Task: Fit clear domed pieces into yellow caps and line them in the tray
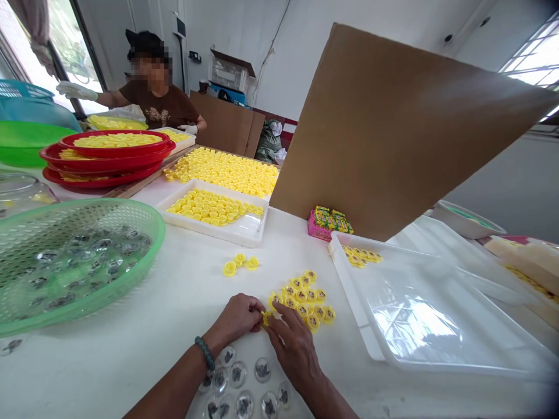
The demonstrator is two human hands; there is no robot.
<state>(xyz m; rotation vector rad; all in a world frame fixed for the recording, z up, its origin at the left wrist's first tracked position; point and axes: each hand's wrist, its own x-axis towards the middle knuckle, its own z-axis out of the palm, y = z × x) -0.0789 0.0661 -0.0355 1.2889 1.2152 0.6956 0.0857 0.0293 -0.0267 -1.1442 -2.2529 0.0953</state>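
Between the fingertips of my left hand (241, 317) and my right hand (293, 340) is a small round yellow plastic piece (267, 317). The left fingers pinch its side; the right thumb and fingers rest against it, partly hiding it. Just beyond my right hand lies a cluster of yellow pieces with dark printed centres (302, 297). Below my wrists sit several clear domes with dark figures inside (244, 401). A few loose yellow pieces (240, 260) lie farther up the white table (187, 279).
Left stands a green mesh basket (159, 227) of clear domes. Behind are a white tray (236, 235) of yellow pieces and stacked red trays (163, 157). At right, a white tray (375, 343) holds some yellow pieces. A cardboard sheet (384, 128) leans behind a pink basket (318, 231). A gloved co-worker (163, 107) sits opposite.
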